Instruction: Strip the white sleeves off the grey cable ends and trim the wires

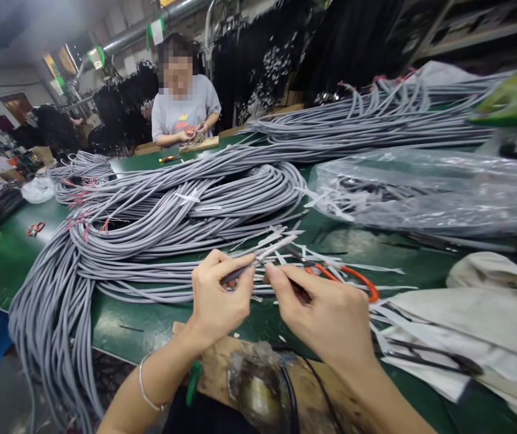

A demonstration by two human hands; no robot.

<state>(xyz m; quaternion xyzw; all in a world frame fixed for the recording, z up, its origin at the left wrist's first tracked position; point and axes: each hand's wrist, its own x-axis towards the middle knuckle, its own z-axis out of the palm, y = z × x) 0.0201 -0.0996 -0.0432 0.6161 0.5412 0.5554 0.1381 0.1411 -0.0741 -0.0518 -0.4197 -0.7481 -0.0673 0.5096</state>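
Cable end (258, 260) pinched btwn both hands

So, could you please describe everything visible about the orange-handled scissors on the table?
The orange-handled scissors lie flat on the green table, just beyond the right hand, which hides part of them. Two thin orange loops show, plastic by the look; the dark blades point left among white strips. Whether the hand touches them is unclear.

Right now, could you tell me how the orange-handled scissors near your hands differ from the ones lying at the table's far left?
The orange-handled scissors lie just beyond the right hand, partly hidden by it and amid white strips; the far-left scissors lie apart on bare green table, in full view. The far-left pair looks smaller, being farther off, and redder. Both lie flat, unheld.
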